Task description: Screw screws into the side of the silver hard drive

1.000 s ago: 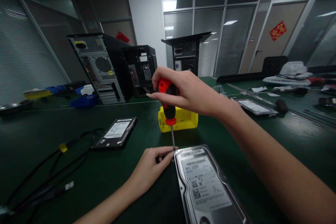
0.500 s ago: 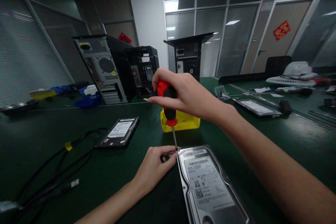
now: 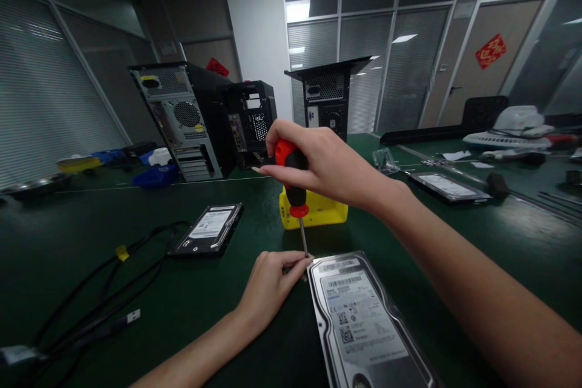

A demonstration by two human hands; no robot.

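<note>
My right hand [image 3: 325, 160] grips the red and black handle of a screwdriver [image 3: 297, 195] from above. The tool stands nearly upright, and its metal shaft runs down to the far left corner of a silver hard drive [image 3: 368, 318]. At that corner my left hand [image 3: 268, 285] has its thumb and fingers pinched together beside the screwdriver's tip. Whatever lies between those fingertips is too small or hidden to make out. The drive lies on the green table with its white label facing up, and its near end runs out of view.
A yellow bin [image 3: 318, 209] stands just behind the screwdriver. Another hard drive [image 3: 209, 229] and black cables [image 3: 104, 282] lie to the left. Farther right is a third drive [image 3: 448, 186]. Computer cases [image 3: 204, 121] stand at the back, near a blue bin [image 3: 155, 176].
My left fingers have closed up more around the screwdriver's tip, narrowing the gap between them. My right hand keeps its grip on the screwdriver in nearly the same place.
</note>
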